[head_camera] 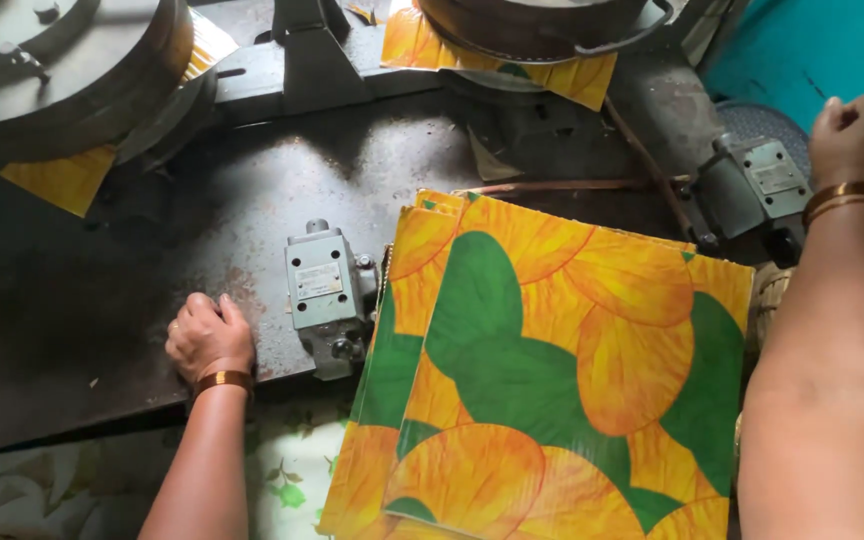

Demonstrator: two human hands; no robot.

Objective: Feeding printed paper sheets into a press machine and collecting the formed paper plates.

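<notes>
Spreading across the whole view, the dark, rusty steel machine bed (132,230) carries everything else. On its near right part lies a stack of printed sheets (552,380), orange with green leaf shapes, its lower end hanging over the bed's near edge. More such sheets (572,75) sit under a round press die (542,25) at the bed's far side. A small grey valve block (324,295) stands on the bed just beside the stack's left edge. The left hand (207,338) rests on the bed's near edge, left of that block, fingers curled, grasping nothing. The right hand (860,135), clenched, hovers beyond the bed's right end, above another grey valve block (757,185); whether it holds anything cannot be told.
</notes>
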